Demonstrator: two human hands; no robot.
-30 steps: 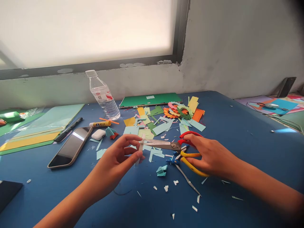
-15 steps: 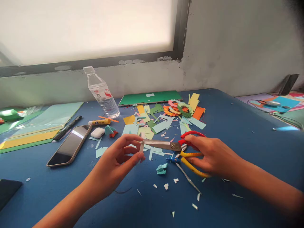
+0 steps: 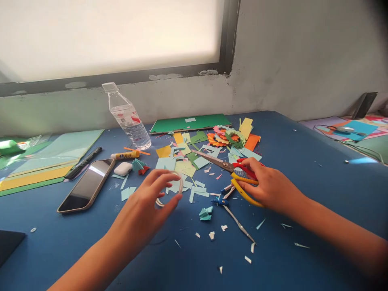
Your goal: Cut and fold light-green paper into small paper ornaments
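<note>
Curled around a roll of clear tape [image 3: 181, 185], my left hand [image 3: 148, 198] is over the table, its fingers hiding part of the ring. My right hand [image 3: 269, 182] grips scissors [image 3: 226, 165] by their red and yellow handles. The blades look closed and point up and to the left, over the paper scraps [image 3: 182, 163]. Beneath the scissors lies a drawing compass [image 3: 220, 201] with a blue head. A small folded blue-green paper piece [image 3: 205, 213] sits between my hands on the table.
A tilted water bottle [image 3: 129, 117], a glue stick [image 3: 125, 155], a white earbud case [image 3: 123, 169], a phone [image 3: 86, 186] and a black marker [image 3: 83, 163] are on the left. Behind the scraps lie scalloped paper rings [image 3: 218, 140] and a green board [image 3: 190, 123].
The scissors have moved away from the tape at my left fingertips and tilted upward. My left hand has turned, showing more of the tape ring.
</note>
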